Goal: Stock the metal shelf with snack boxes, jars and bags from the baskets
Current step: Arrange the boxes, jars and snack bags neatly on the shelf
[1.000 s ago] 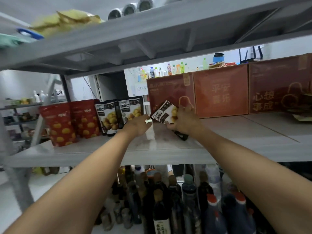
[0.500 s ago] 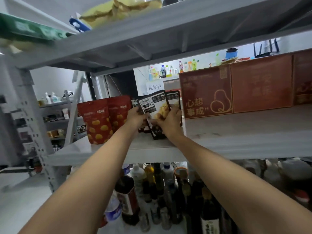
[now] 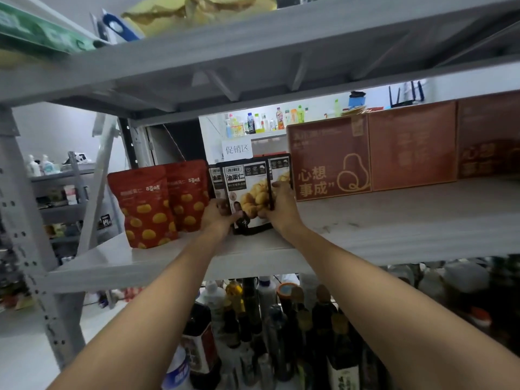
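LOG | grey painted metal shelf [image 3: 394, 229]: matt, smooth | black plastic-film snack bag [image 3: 249, 192]: glossy, smooth front | red plastic-film stand-up pouches [image 3: 143, 204]: soft sheen, slightly creased | dark red cardboard boxes [image 3: 329, 159]: matt, flat faces | white paper sign [image 3: 237, 149]: matt | dark bottles [image 3: 281, 333]: glossy

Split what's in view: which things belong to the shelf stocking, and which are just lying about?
In the job:
black bag, upright on the shelf, gripped by left hand and right hand
rear bags
red bags
red boxes

Lying about:
bottles on the level below
paper sign
drinks at the back
router
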